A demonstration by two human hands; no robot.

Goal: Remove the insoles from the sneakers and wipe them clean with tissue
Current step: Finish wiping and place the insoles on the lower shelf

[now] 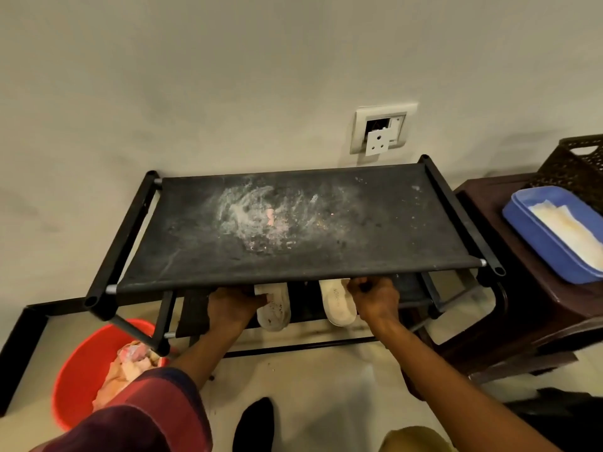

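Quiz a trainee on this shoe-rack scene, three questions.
1. True or false: the left hand grips the left sneaker and the right hand grips the right sneaker, below the dusty top shelf.
2. The folded tissue lies: A) on the top shelf B) in the blue tub C) on the floor.
3. Fill in: the red bucket stands at the ____ end of the rack, by the person's own sides.
Key: 1 true; 2 B; 3 left.

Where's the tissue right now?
Head view, far right: the tissue lies in the blue tub on the brown stool, beside the shoe rack.
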